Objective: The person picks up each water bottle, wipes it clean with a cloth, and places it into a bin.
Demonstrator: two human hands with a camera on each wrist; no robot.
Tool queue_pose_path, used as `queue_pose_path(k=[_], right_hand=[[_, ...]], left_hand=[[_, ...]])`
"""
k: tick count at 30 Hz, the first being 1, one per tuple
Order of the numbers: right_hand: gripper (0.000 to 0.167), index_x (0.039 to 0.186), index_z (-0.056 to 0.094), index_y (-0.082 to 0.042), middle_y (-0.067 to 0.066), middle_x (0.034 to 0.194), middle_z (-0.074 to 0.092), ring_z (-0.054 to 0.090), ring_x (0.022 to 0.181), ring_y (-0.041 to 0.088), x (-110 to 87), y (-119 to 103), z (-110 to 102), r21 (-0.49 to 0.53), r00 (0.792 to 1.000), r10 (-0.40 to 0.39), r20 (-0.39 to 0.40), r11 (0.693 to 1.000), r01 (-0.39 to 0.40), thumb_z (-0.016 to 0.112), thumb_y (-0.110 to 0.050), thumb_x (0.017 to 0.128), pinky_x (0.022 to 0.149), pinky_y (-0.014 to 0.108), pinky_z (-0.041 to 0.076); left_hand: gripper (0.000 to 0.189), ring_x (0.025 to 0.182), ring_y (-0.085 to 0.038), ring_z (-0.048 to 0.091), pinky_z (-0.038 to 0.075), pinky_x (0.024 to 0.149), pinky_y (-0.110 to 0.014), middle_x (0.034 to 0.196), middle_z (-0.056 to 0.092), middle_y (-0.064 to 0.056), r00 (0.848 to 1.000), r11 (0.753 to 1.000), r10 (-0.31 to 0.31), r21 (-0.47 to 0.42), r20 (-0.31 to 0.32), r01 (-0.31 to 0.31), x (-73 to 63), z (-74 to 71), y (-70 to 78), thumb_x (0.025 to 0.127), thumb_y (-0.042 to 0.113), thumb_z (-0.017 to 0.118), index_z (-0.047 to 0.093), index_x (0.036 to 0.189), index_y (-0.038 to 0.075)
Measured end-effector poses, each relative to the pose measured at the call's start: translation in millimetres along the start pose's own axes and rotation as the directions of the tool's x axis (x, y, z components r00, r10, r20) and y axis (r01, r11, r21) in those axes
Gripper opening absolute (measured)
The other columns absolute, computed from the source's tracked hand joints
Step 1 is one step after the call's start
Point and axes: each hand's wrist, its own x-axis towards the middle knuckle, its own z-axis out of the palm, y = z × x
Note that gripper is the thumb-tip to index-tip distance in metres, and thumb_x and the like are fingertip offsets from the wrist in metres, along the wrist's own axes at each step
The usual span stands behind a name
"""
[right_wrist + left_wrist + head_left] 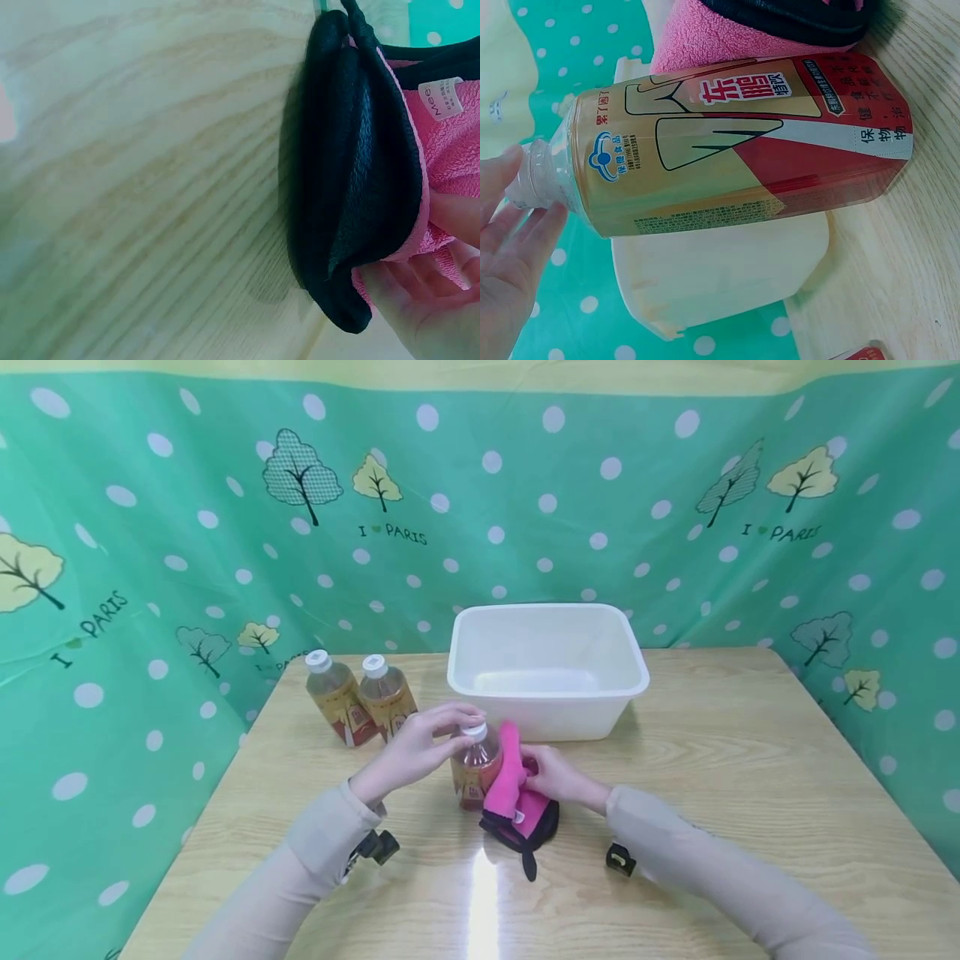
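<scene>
Grips Dongpeng bottle (474, 782) by cap (475, 732) with left hand (417, 739), pink terry cloth (507, 783) with right hand (557, 773), seemingly mid-wipe, leaving two bottles (341, 699) untouched at ten o'clock.

Here's the white tub (540, 718), sitting on the wooden table (787, 760)! To its left, one white-capped bottle (337, 697) is standing just beside another (387, 700). Behind it, the green curtain (525, 485) is hanging, showing dots and trees; before it, a light streak (483, 910) is gleaming.
</scene>
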Motion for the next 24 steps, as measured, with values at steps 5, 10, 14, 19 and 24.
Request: queue_pose_path(k=[5,10,14,19,24], right_hand=[[0.024,0.096,0.059,0.002,0.014,0.089,0.063,0.06,0.079,0.02,-1.3,-1,-3,0.022,1.0,-0.005,-0.005,1.0,0.005,0.062,0.006,0.073,0.067,0.019,0.051],[0.015,0.086,0.057,0.002,0.016,0.086,0.061,0.06,0.08,0.026,-5.0,-21,-13,0.066,0.999,-0.014,-0.032,0.998,0.016,0.061,0.009,0.073,0.068,0.024,0.053],[0.014,0.082,0.056,0.0,0.016,0.086,0.061,0.06,0.08,0.027,-6.7,-32,-20,0.08,0.999,-0.011,-0.052,0.997,0.015,0.06,0.01,0.073,0.065,0.023,0.053],[0.015,0.081,0.054,-0.002,0.015,0.087,0.061,0.06,0.08,0.024,-7.2,-33,-24,0.094,0.997,-0.011,-0.073,0.995,0.018,0.059,0.009,0.072,0.063,0.021,0.053],[0.015,0.084,0.055,-0.001,0.016,0.091,0.061,0.06,0.084,0.027,-6.5,-36,-25,0.108,0.997,-0.014,-0.073,0.994,0.022,0.059,0.009,0.073,0.067,0.022,0.053]], left_hand=[[0.024,0.101,-0.02,0.057,0.046,0.088,-0.025,0.111,0.059,-0.01,1.0,1.0,-0.013,-0.001,0.0,0.013,0.2,-0.2,1.4,0.08,0.008,0.063,0.062,0.103,0.002],[0.024,0.103,-0.02,0.056,0.045,0.089,-0.025,0.112,0.059,-0.01,1.0,1.0,-0.014,-0.014,0.007,0.014,0.7,-0.2,0.1,0.08,0.007,0.063,0.061,0.103,0.002],[0.025,0.103,-0.019,0.055,0.045,0.089,-0.023,0.112,0.059,-0.01,1.0,1.0,-0.009,-0.024,0.008,0.01,1.0,0.0,-0.3,0.079,0.005,0.063,0.061,0.104,0.002],[0.024,0.103,-0.018,0.056,0.045,0.089,-0.023,0.111,0.059,-0.009,1.0,1.0,-0.013,-0.028,0.01,0.013,0.3,0.1,0.1,0.08,0.004,0.062,0.061,0.104,0.003],[0.023,0.103,-0.018,0.056,0.045,0.089,-0.023,0.111,0.059,-0.009,1.0,0.999,-0.013,-0.031,0.01,0.014,-0.7,-0.4,0.6,0.08,0.005,0.062,0.061,0.103,0.003]])
